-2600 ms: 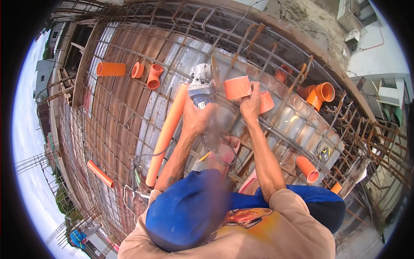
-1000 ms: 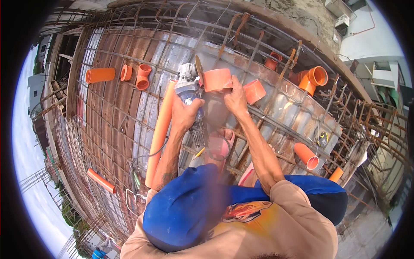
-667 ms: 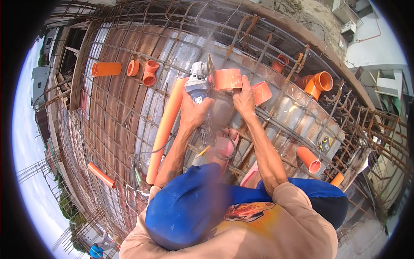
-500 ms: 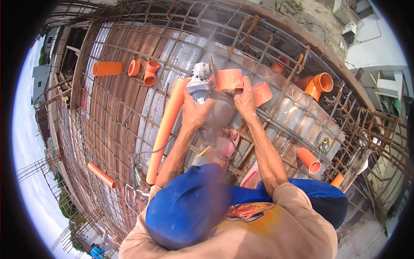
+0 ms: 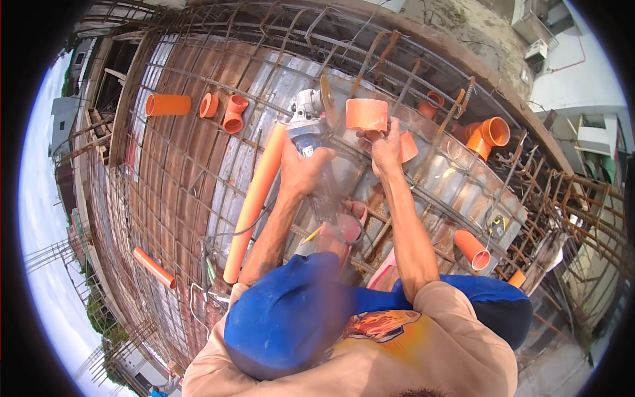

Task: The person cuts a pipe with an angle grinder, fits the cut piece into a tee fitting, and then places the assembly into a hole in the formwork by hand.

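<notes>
My left hand [image 5: 301, 169] is wrapped round the body of an angle grinder [image 5: 305, 129], whose disc [image 5: 327, 96] points up and away from me. In my right hand [image 5: 386, 152] is a short cut piece of orange pipe [image 5: 367, 114], gripped by its near edge. A small gap separates the disc from this pipe piece. Just beyond my right wrist lies another short orange pipe piece [image 5: 408, 147], partly hidden by the hand. A long orange pipe [image 5: 254, 205] lies beside my left forearm.
Rebar mesh [image 5: 198, 172] crosses corrugated metal sheets [image 5: 238, 159] underfoot. An orange pipe [image 5: 168, 104], a ring-shaped fitting [image 5: 208, 104] and a tee fitting [image 5: 235, 114] lie at left. An elbow [image 5: 488, 137], a pipe [image 5: 471, 249] and a tape measure [image 5: 497, 225] are at right.
The short pipe piece has moved right, away from the disc, with my right hand, which now grips it from below. The grinder's disc has turned to show more of its face.
</notes>
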Demonstrator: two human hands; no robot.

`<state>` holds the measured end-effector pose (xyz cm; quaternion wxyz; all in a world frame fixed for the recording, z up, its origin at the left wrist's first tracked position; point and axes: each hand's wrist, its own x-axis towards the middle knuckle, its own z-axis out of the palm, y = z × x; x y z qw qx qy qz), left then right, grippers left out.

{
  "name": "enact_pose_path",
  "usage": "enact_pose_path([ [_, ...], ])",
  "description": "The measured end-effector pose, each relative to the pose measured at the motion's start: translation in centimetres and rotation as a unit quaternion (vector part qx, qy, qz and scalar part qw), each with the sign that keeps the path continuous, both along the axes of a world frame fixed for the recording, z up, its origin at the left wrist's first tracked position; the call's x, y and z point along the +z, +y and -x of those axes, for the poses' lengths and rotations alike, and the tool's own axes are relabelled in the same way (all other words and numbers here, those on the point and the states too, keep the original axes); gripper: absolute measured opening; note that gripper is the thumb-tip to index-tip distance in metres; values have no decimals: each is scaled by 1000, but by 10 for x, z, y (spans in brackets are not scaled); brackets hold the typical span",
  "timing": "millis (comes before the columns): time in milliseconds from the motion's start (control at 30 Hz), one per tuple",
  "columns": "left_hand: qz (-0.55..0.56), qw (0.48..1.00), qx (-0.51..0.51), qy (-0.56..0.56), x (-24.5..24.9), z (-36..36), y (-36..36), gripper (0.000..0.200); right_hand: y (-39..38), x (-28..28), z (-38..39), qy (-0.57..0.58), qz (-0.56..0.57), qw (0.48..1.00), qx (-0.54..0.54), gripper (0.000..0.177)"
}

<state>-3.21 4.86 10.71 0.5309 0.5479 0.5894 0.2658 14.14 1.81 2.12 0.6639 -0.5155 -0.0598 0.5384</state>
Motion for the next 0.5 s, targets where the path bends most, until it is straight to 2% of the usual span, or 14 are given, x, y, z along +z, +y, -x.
enact_pose_path([
  [133,-26,1000,-6,1,-6,1,1,68,-5,-27,-3,71,-27,997,0,19],
  [233,-6,1000,-8,0,-10,2,1,69,-10,-24,-10,145,2,988,44,24],
  [433,-51,998,-21,11,-15,-1,3,68,-9,1,-9,165,-54,981,84,33],
  [500,-41,998,-40,23,-17,0,10,67,-11,-14,-11,170,-68,978,97,33],
])
